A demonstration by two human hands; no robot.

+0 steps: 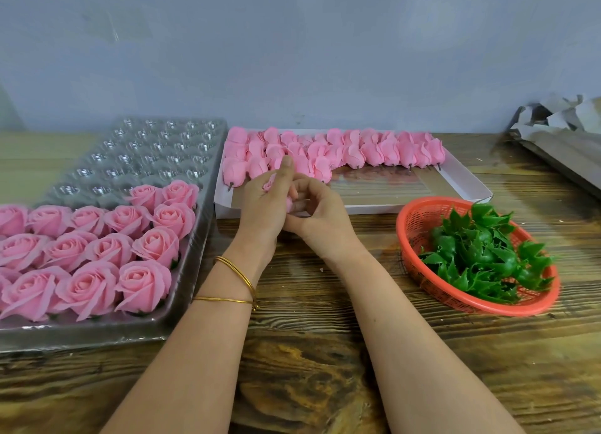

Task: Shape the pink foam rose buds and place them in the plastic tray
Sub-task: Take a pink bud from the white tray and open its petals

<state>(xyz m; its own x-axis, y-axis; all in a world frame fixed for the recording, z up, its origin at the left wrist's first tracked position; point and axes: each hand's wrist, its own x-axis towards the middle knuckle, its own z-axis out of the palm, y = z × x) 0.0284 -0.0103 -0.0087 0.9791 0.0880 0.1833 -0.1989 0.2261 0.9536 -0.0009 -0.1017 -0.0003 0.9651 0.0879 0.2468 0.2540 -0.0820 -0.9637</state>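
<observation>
Pink foam rose bud — we grip it in 2 hands, left hand and right hand both curled round it.

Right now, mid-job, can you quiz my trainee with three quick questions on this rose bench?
1. True or false: the far rows of the plastic tray are filled with roses.
2. The red basket holds: A) pink buds, B) green leaf pieces, C) paper.
3. Fill in: the left hand and right hand together hold a pink ___ in front of the white box.
Key: 1 false, the far cells are empty; finished roses fill the near rows. 2 B. 3 bud.
</observation>
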